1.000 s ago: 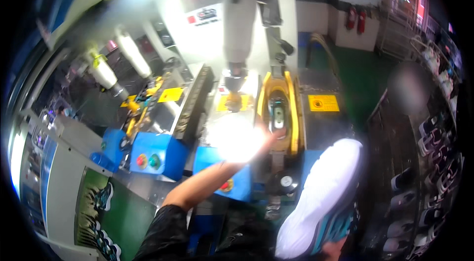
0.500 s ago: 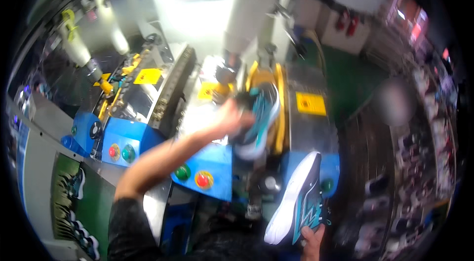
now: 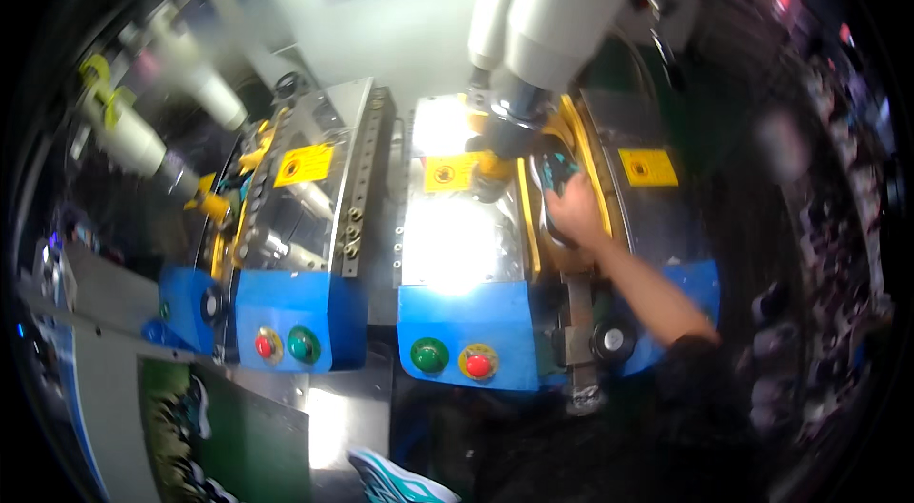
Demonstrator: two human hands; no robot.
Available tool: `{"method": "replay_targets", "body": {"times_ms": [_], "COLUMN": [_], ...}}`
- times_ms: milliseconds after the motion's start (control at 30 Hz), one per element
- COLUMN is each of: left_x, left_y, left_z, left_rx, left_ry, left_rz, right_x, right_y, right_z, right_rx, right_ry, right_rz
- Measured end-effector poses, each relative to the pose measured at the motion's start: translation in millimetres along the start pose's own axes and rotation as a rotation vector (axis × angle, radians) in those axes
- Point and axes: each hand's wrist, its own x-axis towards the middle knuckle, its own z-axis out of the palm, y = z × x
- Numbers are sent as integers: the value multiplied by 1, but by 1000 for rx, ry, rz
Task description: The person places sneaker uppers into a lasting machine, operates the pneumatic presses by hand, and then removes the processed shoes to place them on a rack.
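The right hand (image 3: 574,215) reaches up into the yellow-edged cradle (image 3: 598,181) of the right-hand press (image 3: 533,246), its fingers closed over a dark shoe with teal trim (image 3: 555,172) that lies in the cradle just under the big grey cylinder (image 3: 552,18). The left hand is out of sight. The shoe looks light and fairly soft in the upper, firmer along the sole, so a hold across the middle or at the heel, where the body is stiffer, seems safest; the mesh would likely give under a hard pinch. A second teal-and-white shoe (image 3: 400,482) shows at the lower edge, well apart from the hand. Green and red buttons (image 3: 453,357) sit on the blue front panel below, and a twin press (image 3: 295,227) stands to the left.
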Motion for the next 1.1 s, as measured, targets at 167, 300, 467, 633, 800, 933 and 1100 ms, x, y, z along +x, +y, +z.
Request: {"method": "replay_targets", "body": {"times_ms": [167,300,467,633,800,933,1100], "left_x": [18,41,111,152,139,147,133], "left_y": [6,16,34,43,36,39,83], "left_z": [15,0,29,10,14,-6,-99], "left_rx": [-271,-341,-463,-467,-383,-394,-686], "left_ry": [-34,-65,-262,-456,-463,-447,-378], "left_rz": [-363,-446,-300,-354,-458,-285,8], "right_x": [29,31,22,-108,-211,-207,-376], "right_y": [-7,-13,-19,-162,-205,-216,-292], "right_z": [-6,-5,-31,-94,-22,-21,-65], "right_rx": [46,81,47,468,321,431,1040], "right_ry": [-384,-375,-439,-475,-486,-656,-781], "right_rz": [59,140,177,-100,-854,-867,-659]}}
